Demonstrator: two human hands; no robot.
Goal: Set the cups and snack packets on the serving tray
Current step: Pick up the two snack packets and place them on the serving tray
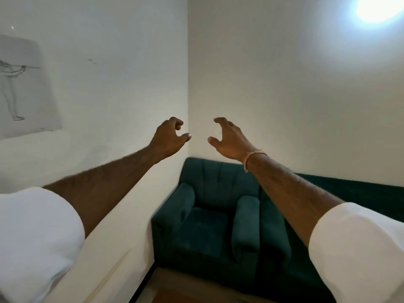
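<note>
No cup, snack packet or serving tray shows in the head view. Both my arms are stretched out in front of me, raised toward the room's corner. My left hand (169,138) is held up with curled fingers spread apart and holds nothing. My right hand (229,139) mirrors it a short way to the right, fingers curled and apart, also with nothing in it. A thin thread band circles my right wrist. White sleeves cover both upper arms.
A dark green armchair (209,217) stands in the corner below my hands, with a matching green sofa (349,193) beside it on the right. A sketch poster (21,84) hangs on the left wall. A bright lamp (380,7) glares at the top right.
</note>
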